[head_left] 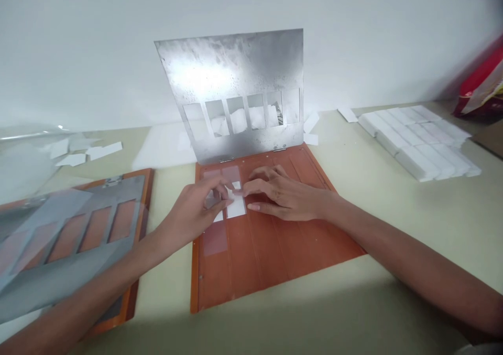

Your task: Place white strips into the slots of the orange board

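A small white card [236, 208] lies on an orange board [271, 255], on a clear strip [215, 242]. My left hand [198, 203] is bent over the card's left side, its thumb and forefinger closed at the card. From the other side my right hand [277, 193] reaches in, fingers curved and thumb apart, the forefinger tip at the card's upper right edge. Part of another white card [218, 217] shows beneath my left hand. A metal plate [243, 66] with several rectangular windows stands raised on hinges at the board's back edge.
At left lies a second orange board with its windowed metal plate [92, 260] down, clear film over part of it. White card pieces [104, 150] are scattered behind it. Stacked white cards [420, 140] sit at right, near a red bag [481, 85]. A wall [353, 40] rises behind.
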A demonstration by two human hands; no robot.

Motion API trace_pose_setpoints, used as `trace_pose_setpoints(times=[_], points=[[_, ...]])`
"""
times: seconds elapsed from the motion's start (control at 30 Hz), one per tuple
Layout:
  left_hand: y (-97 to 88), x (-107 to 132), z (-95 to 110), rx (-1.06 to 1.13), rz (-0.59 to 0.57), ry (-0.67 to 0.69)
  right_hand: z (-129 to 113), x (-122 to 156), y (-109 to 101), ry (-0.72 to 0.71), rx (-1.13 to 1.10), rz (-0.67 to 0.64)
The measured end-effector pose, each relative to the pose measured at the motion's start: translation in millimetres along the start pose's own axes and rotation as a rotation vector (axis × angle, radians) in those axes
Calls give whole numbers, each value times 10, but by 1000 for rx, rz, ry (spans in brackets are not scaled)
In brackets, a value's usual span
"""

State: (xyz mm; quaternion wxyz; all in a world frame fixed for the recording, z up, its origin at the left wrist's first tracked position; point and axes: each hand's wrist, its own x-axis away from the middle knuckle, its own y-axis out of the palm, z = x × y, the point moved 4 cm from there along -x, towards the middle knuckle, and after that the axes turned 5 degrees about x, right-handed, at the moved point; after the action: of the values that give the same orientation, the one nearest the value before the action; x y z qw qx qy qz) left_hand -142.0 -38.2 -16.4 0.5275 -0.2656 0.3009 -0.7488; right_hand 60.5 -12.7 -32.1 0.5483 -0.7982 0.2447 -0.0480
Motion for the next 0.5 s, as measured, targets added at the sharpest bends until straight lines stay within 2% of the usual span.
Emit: trace_pose_setpoints(times=[0.1, 0.5], points=[[-6, -14, 8, -9, 0, -14, 9, 9, 13, -22, 10, 15], [-42, -61, 5, -74, -32, -78, -64, -3, -44, -86, 55, -62]])
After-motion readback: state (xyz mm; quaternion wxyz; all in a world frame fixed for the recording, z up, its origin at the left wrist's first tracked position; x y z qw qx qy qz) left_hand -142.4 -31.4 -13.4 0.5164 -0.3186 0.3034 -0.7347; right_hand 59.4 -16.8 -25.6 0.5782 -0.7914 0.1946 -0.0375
